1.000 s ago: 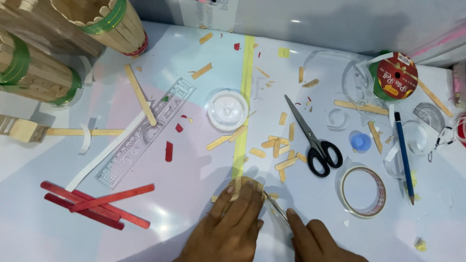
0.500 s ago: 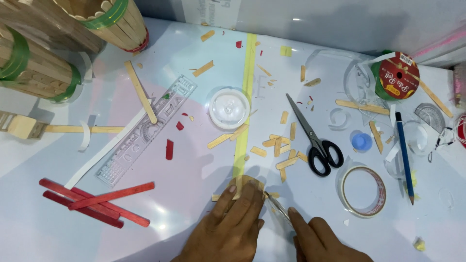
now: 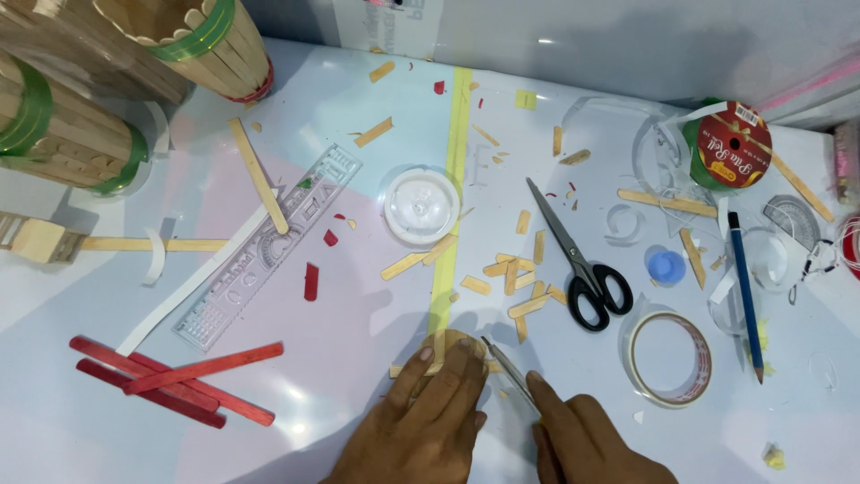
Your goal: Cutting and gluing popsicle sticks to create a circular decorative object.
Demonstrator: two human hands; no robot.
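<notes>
My left hand lies flat near the table's front edge, its fingers pressing down a wooden craft stick that crosses the strip of yellow tape. My right hand grips a thin metal blade, whose tip rests against the stick beside my left fingertips. Several short cut pieces of stick are scattered just beyond the hands.
Black-handled scissors, a roll of clear tape, a blue pencil and a red-and-green ribbon spool lie right. A round clear lid, a clear ruler, red sticks and wooden stick containers lie left.
Both hands stay in place on the stick. The blade has shifted only slightly against it.
</notes>
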